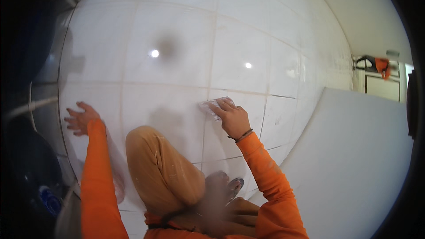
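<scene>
The left hand [84,118] is spread over white floor tiles [95,68]; whether it touches them, I cannot tell. Right of 1 bent knee [148,150], the right hand [233,118] pinches a crumpled pale cloth [206,106] lying across a grout line [204,137].

We look down on white tiled floor [168,71], glossy, tan joint lines between large squares; some joints nearer us darker. Three bright light reflections [154,53] on tiles, soft shadows too. To right, pale grey wall [341,172], plain and smooth, bending toward rim. Beyond, at upper right, we see second pale wall [376,13] running back to far end, where light-coloured door panel [382,87] shows dark edging. Along left, dark area, pale bar [42,103] crossing it; details too dim for us.
</scene>
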`<state>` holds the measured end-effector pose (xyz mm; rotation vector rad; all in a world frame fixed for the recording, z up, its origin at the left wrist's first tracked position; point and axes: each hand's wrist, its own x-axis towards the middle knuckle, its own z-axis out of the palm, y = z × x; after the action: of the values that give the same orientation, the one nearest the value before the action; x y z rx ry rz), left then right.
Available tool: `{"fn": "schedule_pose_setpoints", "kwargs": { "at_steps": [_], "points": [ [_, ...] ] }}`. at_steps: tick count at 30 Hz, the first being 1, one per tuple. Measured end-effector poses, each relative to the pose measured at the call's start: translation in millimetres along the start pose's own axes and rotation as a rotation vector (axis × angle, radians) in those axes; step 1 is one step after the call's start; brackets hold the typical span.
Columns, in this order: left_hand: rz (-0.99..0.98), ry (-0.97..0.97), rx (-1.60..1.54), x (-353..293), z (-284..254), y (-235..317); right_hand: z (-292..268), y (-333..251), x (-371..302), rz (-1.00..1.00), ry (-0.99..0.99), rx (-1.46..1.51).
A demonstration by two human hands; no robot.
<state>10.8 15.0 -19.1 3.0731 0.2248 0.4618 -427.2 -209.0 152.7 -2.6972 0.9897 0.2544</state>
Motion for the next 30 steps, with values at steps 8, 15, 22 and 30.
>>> {"fn": "schedule_pose_setpoints", "kwargs": {
  "at_steps": [8, 15, 22, 30],
  "points": [
    [0.015, 0.010, 0.011, -3.2, -3.9, 4.6, 43.9, 27.4, 19.5, -0.191, 0.182, -0.002],
    [0.002, -0.015, -0.040, -2.8, -2.9, 9.7, 60.7, 8.7, -56.4, -0.058, 0.040, 0.097],
    [-0.004, -0.024, -0.022, -4.9, -1.8, 2.0, -3.8, 20.0, 29.9, -0.360, 0.121, -0.274],
    [0.016, -0.029, -0.030, -4.8, -3.3, 7.6, -4.4, 49.7, 61.6, -0.446, 0.046, -0.214]
  ]
}}
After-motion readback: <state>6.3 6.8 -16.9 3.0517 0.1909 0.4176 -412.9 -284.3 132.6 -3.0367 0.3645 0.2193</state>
